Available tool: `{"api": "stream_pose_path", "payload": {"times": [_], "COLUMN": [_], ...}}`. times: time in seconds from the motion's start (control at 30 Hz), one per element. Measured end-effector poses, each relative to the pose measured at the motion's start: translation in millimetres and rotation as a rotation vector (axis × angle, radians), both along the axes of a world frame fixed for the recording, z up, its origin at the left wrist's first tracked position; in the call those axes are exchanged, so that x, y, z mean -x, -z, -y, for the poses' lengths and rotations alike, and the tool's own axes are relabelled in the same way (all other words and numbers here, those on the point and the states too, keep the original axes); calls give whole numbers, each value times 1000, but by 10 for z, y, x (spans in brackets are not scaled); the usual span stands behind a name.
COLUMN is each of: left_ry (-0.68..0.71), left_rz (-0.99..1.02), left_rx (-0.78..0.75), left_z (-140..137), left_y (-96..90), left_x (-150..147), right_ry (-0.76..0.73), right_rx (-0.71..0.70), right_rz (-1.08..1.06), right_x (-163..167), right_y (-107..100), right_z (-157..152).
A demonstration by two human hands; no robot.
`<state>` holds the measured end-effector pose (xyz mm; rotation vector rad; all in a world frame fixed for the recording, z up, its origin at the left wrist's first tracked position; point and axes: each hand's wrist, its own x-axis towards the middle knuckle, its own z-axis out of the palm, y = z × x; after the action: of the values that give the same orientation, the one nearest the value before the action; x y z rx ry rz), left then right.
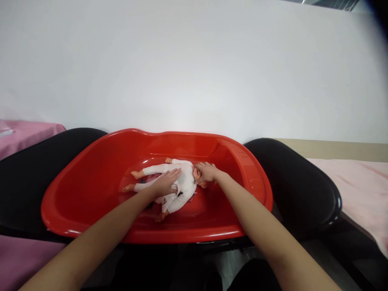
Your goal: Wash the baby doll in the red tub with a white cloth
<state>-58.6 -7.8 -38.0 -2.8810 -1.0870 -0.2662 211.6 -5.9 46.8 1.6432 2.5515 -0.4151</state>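
Both hands reach forward into a red plastic baby tub [91, 186]. Left hand [166, 182] lies flat, fingers together and pressed on the middle of a baby doll [182, 186]; right hand [208, 172] is cupped around the doll's head, fingers curled over it. The doll, dressed in white, lies on its back on the tub floor near the centre, head toward the right end, bare feet toward the left.

What could go wrong, as a judgement: the tub floor looks smooth and glossy, so the doll may slide or roll out from under the flat left palm (that hand rests on it rather than gripping it), and the head could tip if the right hand loosens.

Around the tub: two black chairs [300, 190] carry it, one at each end, and their backs hem in the sides. Pink cloth [27, 133] lies at far left, a paler pink sheet [360, 178] at right. A plain white wall [194, 60] stands behind.
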Motion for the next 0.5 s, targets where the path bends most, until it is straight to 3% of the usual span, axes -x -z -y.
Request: {"api": "stream_pose_path", "payload": {"times": [0.27,0.5], "left_ry": [-56,10], "left_rz": [-87,-109], "left_rx": [-114,-56], "left_z": [194,27], "left_y": [-58,-40], "left_x": [-161,-76], "right_ry": [-4,0], "right_rx": [-1,3], "right_rz": [1,0], "right_x": [-15,-20], "right_y": [27,27], "right_z": [-29,-34]}}
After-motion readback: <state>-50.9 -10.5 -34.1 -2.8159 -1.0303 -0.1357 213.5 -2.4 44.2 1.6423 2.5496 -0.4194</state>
